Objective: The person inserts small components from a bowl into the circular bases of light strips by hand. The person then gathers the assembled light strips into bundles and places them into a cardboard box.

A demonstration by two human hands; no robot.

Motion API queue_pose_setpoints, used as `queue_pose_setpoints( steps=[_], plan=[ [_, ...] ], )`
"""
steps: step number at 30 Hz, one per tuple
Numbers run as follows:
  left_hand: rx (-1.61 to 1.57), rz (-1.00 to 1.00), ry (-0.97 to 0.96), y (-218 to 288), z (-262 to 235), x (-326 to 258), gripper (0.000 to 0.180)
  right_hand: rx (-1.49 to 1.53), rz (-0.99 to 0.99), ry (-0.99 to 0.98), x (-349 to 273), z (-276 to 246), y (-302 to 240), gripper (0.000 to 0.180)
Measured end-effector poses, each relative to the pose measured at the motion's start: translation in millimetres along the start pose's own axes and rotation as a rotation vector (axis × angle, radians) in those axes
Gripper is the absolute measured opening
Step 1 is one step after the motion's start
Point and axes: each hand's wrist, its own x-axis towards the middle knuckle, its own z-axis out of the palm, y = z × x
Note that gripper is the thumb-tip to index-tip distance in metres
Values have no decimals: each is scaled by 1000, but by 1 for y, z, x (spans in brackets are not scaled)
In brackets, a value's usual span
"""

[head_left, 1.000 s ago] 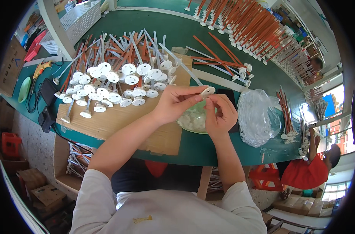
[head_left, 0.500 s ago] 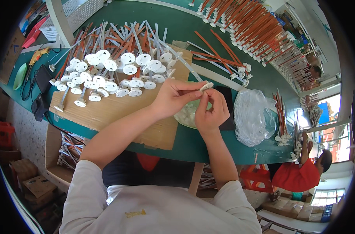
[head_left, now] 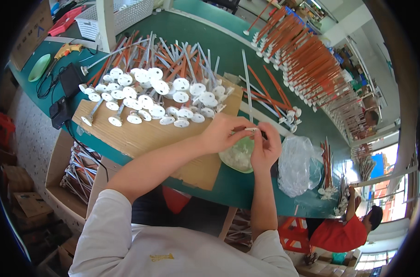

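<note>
Well left of the left hand (head_left: 224, 134), a glue gun (head_left: 63, 50) is lying on the desk (head_left: 235, 191). Closer to that hand, a pile (head_left: 144, 101) of disc-ended strips is resting on cardboard (head_left: 141, 134), showing no clear change. The left hand itself is pinching a white disc (head_left: 251, 129) between thumb and fingertips. From the disc, a grey strip (head_left: 248, 87) is extending beyond the hands; it is now pointing almost straight away, where half a second ago it was slanting off to the left (the whole view is shifting too, so some of that swing may be the head's). The disc's face was showing then; now mostly its thin edge is showing between the hands. The right hand (head_left: 267, 147) is meeting the disc from the right with bent fingers; whether it is gripping or only pressing, I cannot tell. To my eye, the piece is being re-angled for work at the disc, with the left hand keeping hold. A green bowl (head_left: 240, 170) is sitting just below the fingertips. Right of the right hand, a clear bag (head_left: 297, 166) is lying crumpled, and beyond it a bundle (head_left: 327, 161) of strips is standing.
</note>
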Motion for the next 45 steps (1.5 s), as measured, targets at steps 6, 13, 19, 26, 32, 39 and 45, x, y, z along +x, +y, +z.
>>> queue_pose_setpoints(
  steps=[6, 13, 19, 26, 32, 39, 45],
  plan=[
    [-98, -40, 99, -7, 0, -5, 21, -258, -126, -119, 25, 5, -23, 10],
    [205, 7, 72, -28, -21, 2, 27, -81, -272, -227, 97, 61, -67, 12],
    [73, 160, 63, -55, -1, -9, 22, -57, -565, -586, 96, 162, -53, 11],
    [171, 118, 215, -57, -3, -12, 17, -124, -468, -428, 89, 160, -47, 19],
    [77, -117, 144, -23, -8, 5, 6, -991, -376, -343, 149, 34, 61, 28],
    [87, -150, 135, -22, -8, 3, 6, -1605, 257, -381, 142, -56, 126, 22],
    [40, -172, 166, -26, -8, 0, 6, -1706, 150, -415, 150, -68, 126, 18]
  ],
)
